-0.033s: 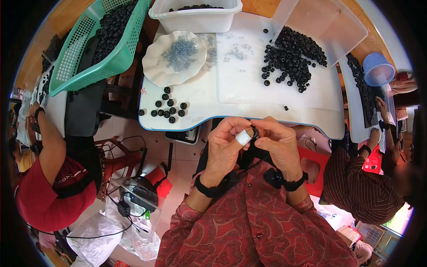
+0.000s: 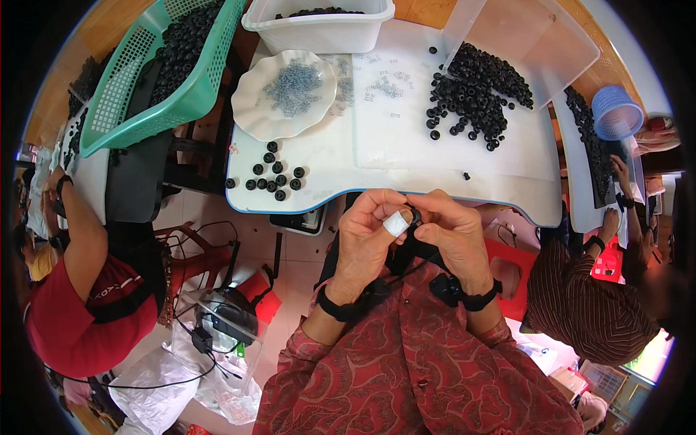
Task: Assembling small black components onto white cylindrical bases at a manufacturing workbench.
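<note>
Just off the table's front edge, my left hand [image 2: 365,236] and my right hand [image 2: 461,236] meet with fingertips pinched around a small round black part [image 2: 415,217]. Fingers cover most of it, so its details are hidden. White tape [image 2: 396,223] wraps my left thumb. Several black ring-like parts [image 2: 278,167] sit loose at the table's left front. Behind them, a wavy-rimmed cream plate [image 2: 250,109] holds many tiny translucent bluish pieces [image 2: 292,85]. A large heap of similar black parts [image 2: 475,87] spreads on the right, and one tiny black piece [image 2: 466,175] lies near the front edge.
The white table [image 2: 406,177] has a curved blue edge. A clear bin [image 2: 536,43] lies tipped behind the heap; a white tub [image 2: 319,32] and green basket [image 2: 174,109] stand at back and left. Co-workers sit left [image 2: 94,290] and right [image 2: 580,304]. Cables [image 2: 210,355] hang lower left.
</note>
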